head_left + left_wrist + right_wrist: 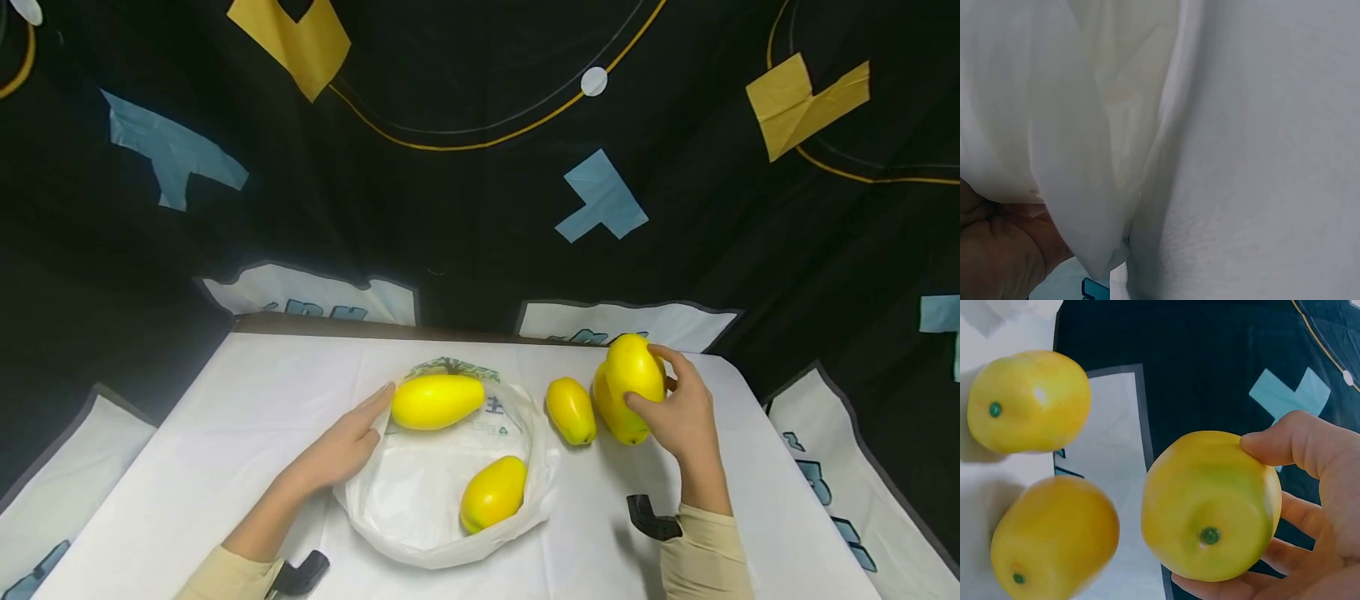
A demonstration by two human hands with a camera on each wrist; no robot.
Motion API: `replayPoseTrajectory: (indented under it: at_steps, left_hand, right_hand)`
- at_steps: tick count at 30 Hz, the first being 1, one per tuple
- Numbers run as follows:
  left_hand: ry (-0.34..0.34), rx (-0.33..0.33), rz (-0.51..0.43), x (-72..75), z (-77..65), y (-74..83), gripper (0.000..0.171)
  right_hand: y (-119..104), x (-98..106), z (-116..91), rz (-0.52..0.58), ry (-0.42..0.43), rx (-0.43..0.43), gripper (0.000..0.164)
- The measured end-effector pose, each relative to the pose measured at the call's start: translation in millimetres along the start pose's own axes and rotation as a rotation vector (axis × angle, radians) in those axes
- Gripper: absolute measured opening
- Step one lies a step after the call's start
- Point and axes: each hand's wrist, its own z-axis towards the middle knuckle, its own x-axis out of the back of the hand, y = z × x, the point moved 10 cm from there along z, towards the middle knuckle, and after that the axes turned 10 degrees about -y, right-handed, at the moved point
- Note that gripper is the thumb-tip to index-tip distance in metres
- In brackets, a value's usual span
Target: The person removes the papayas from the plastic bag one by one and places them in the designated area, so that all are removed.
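Sleeve, left [228,577]: beige, entering at the lower left, with a black wrist mount [302,574] beside it.
Left hand [347,446]: at the left edge of a white plastic bag [420,483]; in the left wrist view, pale film hides much of the hand.
Grip, left hand: fingers extended along the bag's edge; cannot tell whether film is pinched under the thumb.
Plastic bag: on the white tabletop [225,433], mouth spread wide, green print at its far side.
Far fruit [437,402]: yellow, elongated, lying crosswise within the bag's outline, its left end at the left fingertips.
Near fruit [493,493]: yellow, tilted, inside the bag at its near right.
Small fruit [571,410]: yellow, on the tabletop, just beside the bag's right rim.
Rear fruit [613,417]: yellow, partly hidden behind the held one in the head view.
Held fruit [636,367]: yellow, raised in the right hand [684,408]; the right wrist view shows its green stem knob and a gap between it and two neighbours.
Grip, right hand: thumb and fingers curved round the held fruit, pinching it from opposite sides.
Right margin: black backdrop [862,258] above a white lettered panel [817,425].
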Motion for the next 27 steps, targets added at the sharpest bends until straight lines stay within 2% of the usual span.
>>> replayPoseTrajectory:
  at_steps: [18, 27]
  left_hand:
    - [-0.004, 0.022, -0.002, -1.3, -0.6, -5.1, 0.060]
    - [0.000, 0.011, 0.000, -0.3, -0.7, -3.3, 0.059]
  right_hand:
    - [38.7, 17.3, -0.3, 0.005, 0.056, -0.076, 0.081]
    - [59.1, 23.7, 0.4, 0.007, 0.075, -0.135, 0.081]
